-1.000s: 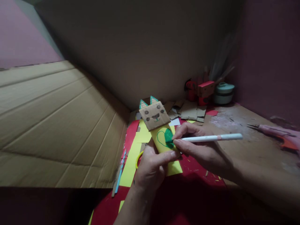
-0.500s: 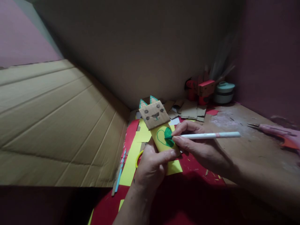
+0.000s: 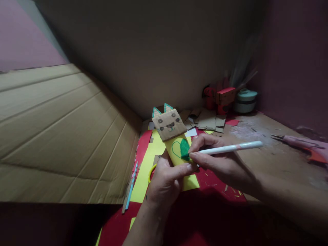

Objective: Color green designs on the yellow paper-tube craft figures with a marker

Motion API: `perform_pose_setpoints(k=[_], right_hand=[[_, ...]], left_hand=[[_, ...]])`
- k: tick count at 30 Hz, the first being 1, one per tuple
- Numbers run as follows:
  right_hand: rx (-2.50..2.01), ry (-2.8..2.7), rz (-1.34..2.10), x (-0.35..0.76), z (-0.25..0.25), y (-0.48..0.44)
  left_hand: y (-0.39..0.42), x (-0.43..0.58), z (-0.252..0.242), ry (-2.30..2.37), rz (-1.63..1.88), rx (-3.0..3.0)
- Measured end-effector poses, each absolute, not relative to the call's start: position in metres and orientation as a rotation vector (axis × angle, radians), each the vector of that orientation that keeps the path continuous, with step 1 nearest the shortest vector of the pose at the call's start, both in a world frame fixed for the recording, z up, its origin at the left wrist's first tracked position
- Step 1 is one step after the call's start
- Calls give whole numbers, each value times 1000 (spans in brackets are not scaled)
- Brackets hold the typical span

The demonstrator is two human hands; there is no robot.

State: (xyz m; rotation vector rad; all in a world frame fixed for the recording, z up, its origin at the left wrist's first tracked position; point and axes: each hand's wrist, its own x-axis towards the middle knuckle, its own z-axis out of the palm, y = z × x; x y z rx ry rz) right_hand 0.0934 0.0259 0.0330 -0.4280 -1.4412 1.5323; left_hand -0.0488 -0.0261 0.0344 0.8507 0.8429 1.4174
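Note:
My left hand [image 3: 169, 177] is wrapped round the yellow tube body of a cardboard cat figure [image 3: 169, 125], holding it tilted toward me. The cat has a square cardboard head with a drawn face and two pointed ears edged in teal. On its yellow body is a heart [image 3: 183, 147] outlined in green, its right half coloured in and its left half plain yellow. Pinched in my right hand [image 3: 210, 153] is a white felt-tip pen [image 3: 230, 148], its tip at the lower right of the green patch.
Yellow paper [image 3: 142, 177], a yellow scissors handle [image 3: 151, 173] and a blue pencil [image 3: 131, 191] lie at left beside a big cardboard sheet [image 3: 64, 136]. Cardboard scraps [image 3: 208, 119], red figures [image 3: 225, 99] and a lidded pot [image 3: 245, 100] stand behind. A pink glue gun [image 3: 302, 143] lies right.
The pen tip has moved slightly down and its shaft tilts more. Green now fills more of the heart's right half. My left hand and the cat have hardly moved.

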Motion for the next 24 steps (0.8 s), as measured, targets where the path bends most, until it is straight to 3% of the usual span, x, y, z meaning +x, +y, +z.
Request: perform_pose_setpoints(k=[24], right_hand=[[-350,-1375,1612,95,22,30]], left_hand=[[-25,-51,35,812,1426,787]])
